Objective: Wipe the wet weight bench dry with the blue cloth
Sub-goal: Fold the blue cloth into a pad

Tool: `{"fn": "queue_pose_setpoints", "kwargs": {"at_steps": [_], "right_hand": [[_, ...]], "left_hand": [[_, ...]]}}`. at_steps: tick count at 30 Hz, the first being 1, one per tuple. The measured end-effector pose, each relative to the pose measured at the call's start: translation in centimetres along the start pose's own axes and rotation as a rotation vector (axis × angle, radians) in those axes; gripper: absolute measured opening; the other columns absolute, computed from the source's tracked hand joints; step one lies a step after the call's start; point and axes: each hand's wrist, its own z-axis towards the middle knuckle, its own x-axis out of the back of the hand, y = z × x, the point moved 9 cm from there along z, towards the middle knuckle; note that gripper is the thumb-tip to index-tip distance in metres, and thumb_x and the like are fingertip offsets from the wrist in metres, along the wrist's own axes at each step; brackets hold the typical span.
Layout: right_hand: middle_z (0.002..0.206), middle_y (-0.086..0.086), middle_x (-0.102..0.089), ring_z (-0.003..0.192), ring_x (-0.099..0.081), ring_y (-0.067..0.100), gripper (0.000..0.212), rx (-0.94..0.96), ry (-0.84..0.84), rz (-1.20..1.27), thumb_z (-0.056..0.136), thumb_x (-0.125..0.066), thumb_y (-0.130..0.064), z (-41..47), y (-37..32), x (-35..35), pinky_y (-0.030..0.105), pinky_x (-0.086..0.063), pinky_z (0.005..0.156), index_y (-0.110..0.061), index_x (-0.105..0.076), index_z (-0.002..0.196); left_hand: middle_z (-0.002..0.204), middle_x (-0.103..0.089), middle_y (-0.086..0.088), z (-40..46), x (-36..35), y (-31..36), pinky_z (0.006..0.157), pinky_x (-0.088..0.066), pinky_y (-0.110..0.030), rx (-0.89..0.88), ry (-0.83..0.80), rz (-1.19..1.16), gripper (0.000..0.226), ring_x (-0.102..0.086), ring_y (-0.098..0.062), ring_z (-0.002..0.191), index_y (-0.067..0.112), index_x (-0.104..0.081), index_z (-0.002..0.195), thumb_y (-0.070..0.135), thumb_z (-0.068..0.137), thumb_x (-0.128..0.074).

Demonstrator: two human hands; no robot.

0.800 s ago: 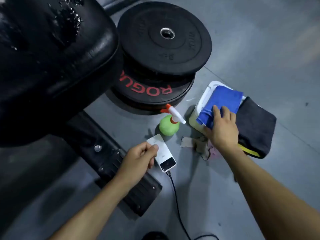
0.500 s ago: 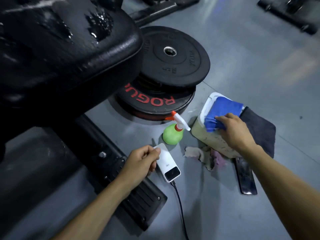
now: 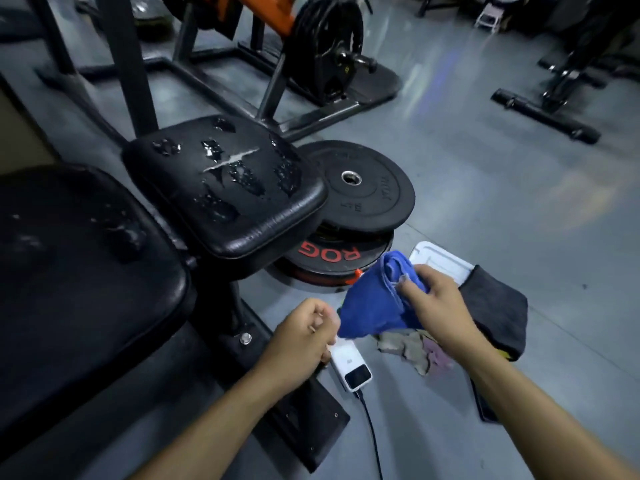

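Grey gym floor [image 3: 485, 209], racks and plates behind. Nearest, below the seat pad [image 3: 225, 188]: left hand [image 3: 301, 336] curled loosely, apparently resting on a white device [image 3: 351, 367], though blur hides the contact. Right of the pad, off the floor: right hand [image 3: 440, 306] pinching the bunched blue cloth [image 3: 375, 303]. Best shaken out flat, brought left onto the pad, pressed in overlapping strokes toward one edge, refolded once damp. Left of the pad: one long back pad [image 3: 79, 271], wet too. Under the pad's right edge: two stacked plates [image 3: 363, 199] showing, perhaps more. On the pad: several puddles [image 3: 242, 178].
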Motion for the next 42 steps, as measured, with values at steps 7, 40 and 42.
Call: {"fn": "queue_pose_setpoints", "kwargs": {"at_steps": [7, 40, 42], "right_hand": [[0.080, 0.010, -0.061, 0.077, -0.054, 0.021, 0.012, 0.038, -0.280, 0.413, 0.086, -0.062, -0.022, -5.4, -9.4, -0.7, 0.038, -0.040, 0.074, -0.011, -0.065, 0.082], [0.117, -0.001, -0.074, 0.105, -0.064, 0.017, 0.047, 0.000, -0.563, 0.548, 0.104, -0.034, -0.047, -21.6, -24.2, 1.5, 0.040, -0.045, 0.097, -0.028, -0.075, 0.116], [0.114, 0.008, -0.073, 0.101, -0.063, 0.016, 0.025, 0.112, -0.479, 0.538, 0.100, -0.054, -0.032, -20.6, -23.5, 2.0, 0.038, -0.046, 0.095, -0.025, -0.073, 0.114]], "left_hand": [[0.092, -0.059, 0.006, -6.7, 1.5, 9.7, 0.069, -0.047, -0.015, -0.304, -0.002, 0.302, 0.026, -0.055, -0.010, 0.069, 0.025, -0.056, 0.110, 0.013, 0.089, -0.067], [0.071, -0.066, -0.001, -24.5, 8.1, 22.7, 0.060, -0.057, -0.033, -0.154, 0.270, 0.103, 0.018, -0.065, -0.017, 0.064, 0.014, -0.065, 0.086, -0.002, 0.081, -0.059], [0.067, -0.055, -0.003, -23.9, 7.9, 23.1, 0.058, -0.049, -0.030, -0.157, 0.224, 0.144, 0.019, -0.055, -0.018, 0.062, 0.018, -0.060, 0.075, 0.000, 0.079, -0.058]]}}
